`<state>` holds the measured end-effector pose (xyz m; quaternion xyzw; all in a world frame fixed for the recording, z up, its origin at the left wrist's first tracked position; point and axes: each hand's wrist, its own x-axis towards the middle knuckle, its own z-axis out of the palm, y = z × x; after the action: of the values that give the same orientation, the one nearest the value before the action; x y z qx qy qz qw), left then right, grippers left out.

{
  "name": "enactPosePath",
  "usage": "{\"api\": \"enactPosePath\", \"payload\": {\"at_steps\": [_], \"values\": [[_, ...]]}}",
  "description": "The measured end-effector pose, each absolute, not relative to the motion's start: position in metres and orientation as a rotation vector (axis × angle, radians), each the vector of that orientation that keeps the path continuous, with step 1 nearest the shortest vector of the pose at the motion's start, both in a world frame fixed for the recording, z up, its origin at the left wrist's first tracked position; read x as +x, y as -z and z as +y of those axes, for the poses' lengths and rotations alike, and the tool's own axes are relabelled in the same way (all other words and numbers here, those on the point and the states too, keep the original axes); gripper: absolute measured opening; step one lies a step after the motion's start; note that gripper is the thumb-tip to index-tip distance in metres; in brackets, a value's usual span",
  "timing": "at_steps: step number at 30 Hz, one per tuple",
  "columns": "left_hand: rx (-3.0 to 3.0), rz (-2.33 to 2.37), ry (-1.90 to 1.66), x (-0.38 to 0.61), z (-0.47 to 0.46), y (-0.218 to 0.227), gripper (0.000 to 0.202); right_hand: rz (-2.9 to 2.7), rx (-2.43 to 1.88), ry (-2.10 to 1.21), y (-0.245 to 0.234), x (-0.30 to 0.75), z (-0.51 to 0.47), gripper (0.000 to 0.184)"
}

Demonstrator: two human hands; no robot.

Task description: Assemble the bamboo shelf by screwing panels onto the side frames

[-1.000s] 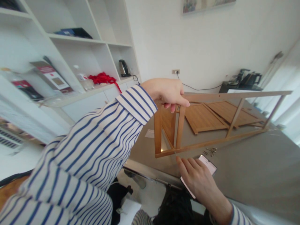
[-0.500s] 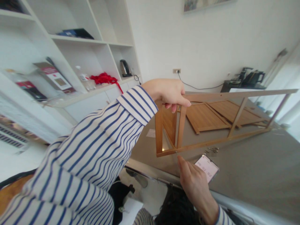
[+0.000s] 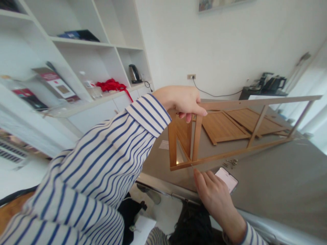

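A slim wooden frame (image 3: 224,154) stands on its long side on the table, with short crosspieces between its two long rails. My left hand (image 3: 185,100) is closed over the top rail near the frame's left end, thumb pointing right. Below it, at the lower rail, my right hand (image 3: 213,190) is closed in a pinch. A thin, metal-looking bit shows between those fingertips and the rail; its kind is too small to tell. Small metal hardware (image 3: 232,163) lies beside a phone (image 3: 227,180), which my right hand partly covers.
Slatted wooden panels (image 3: 224,127) lie flat behind the frame on the grey table (image 3: 278,177). White shelves (image 3: 84,44) at the left hold an electric kettle (image 3: 134,74), red cloth (image 3: 111,85) and bottles. A dark kettle (image 3: 274,84) stands at the far right.
My right hand has turned slightly and shifted a little down and right at the lower rail, covering the phone differently. My left hand keeps its hold.
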<state>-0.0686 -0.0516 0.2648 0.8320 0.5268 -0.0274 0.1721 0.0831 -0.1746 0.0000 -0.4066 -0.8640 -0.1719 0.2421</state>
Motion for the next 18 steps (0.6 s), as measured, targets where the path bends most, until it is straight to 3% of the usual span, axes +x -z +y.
{"api": "enactPosePath", "payload": {"at_steps": [7, 18], "values": [[2.369, 1.493, 0.072, -0.068, -0.053, -0.265, 0.035, -2.516, -1.155, 0.52, -0.016, 0.081, -0.176, 0.04], [2.331, 1.536, 0.048, -0.067, -0.057, -0.264, 0.032, -2.35, -1.223, 0.359, 0.013, 0.07, -0.176, 0.042]]}}
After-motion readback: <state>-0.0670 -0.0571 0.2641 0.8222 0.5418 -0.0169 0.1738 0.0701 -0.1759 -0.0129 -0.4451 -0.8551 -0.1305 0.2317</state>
